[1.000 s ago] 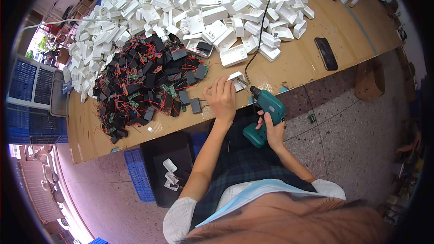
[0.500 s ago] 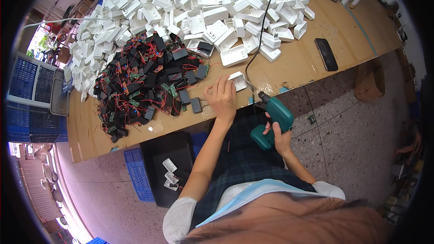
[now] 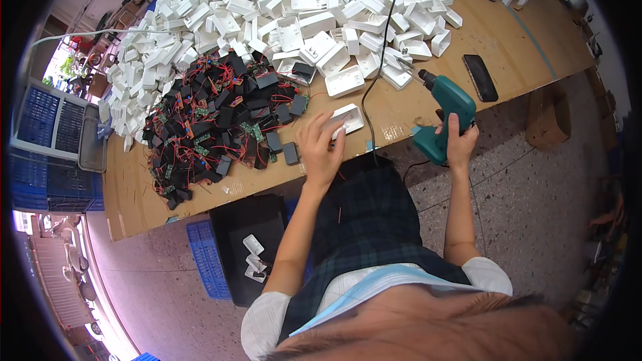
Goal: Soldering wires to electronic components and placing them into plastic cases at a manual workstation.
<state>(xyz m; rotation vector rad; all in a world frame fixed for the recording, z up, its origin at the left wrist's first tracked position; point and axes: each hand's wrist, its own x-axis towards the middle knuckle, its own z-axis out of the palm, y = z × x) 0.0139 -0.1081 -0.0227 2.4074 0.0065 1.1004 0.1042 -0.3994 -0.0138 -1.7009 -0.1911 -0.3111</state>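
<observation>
1. Left hand [image 3: 321,150] lies flat on the wooden table [image 3: 521,47] near its front edge, fingers spread, fingertips pressing on a white plastic case [image 3: 349,119]. Right hand [image 3: 460,144] is wrapped tightly around the grip of a teal power screwdriver [image 3: 445,110], held up off to the right with its bit pointing up and left (away from the case).
2. Below the table edge, a black bin [image 3: 251,224] sits on the floor beside a blue crate [image 3: 207,261]; a few white cases lie inside the bin.
3. That white plastic case is a small rounded rectangle, lying flat; the fingers cover its left end.
4. It rests just beyond the left fingertips and well left of the screwdriver, with a black cord [image 3: 366,73] running down the table beside it.
5. Left of the hand spreads a heap of black parts with red wires [image 3: 214,117]; behind lies a big pile of white cases [image 3: 281,13].
6. A black phone [image 3: 480,77] lies flat on the table, above the right hand.
</observation>
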